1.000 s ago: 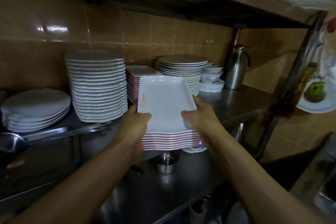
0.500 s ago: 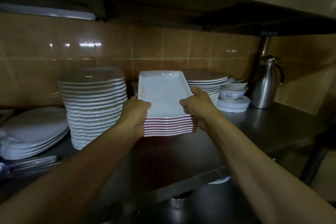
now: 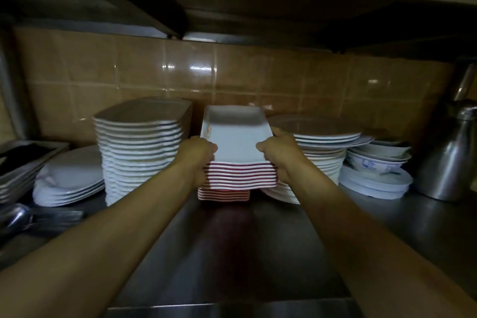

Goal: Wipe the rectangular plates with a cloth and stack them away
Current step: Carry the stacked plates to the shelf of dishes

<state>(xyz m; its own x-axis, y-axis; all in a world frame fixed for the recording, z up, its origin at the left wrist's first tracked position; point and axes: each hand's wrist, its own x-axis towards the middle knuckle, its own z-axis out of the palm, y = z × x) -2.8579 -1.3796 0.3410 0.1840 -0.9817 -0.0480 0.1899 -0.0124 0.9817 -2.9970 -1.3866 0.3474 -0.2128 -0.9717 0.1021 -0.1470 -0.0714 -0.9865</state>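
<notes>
I hold a stack of white rectangular plates with red rims [image 3: 238,137] between both hands at the back of a steel shelf [image 3: 232,253]. My left hand [image 3: 198,155] grips its left side and my right hand [image 3: 280,153] grips its right side, thumbs on the top plate. The held stack sits on or just above a shorter pile of the same red-rimmed plates [image 3: 224,194] standing on the shelf; I cannot tell if they touch. No cloth is in view.
A tall stack of white plates [image 3: 140,152] stands close to the left, flat oval plates [image 3: 69,181] farther left. Round plates [image 3: 320,147] and bowls [image 3: 378,162] crowd the right, then a steel jug [image 3: 449,162]. A low shelf hangs overhead.
The stack in my hands has moved forward and deeper onto the shelf, from the front edge to above the shorter red-rimmed pile by the tiled wall.
</notes>
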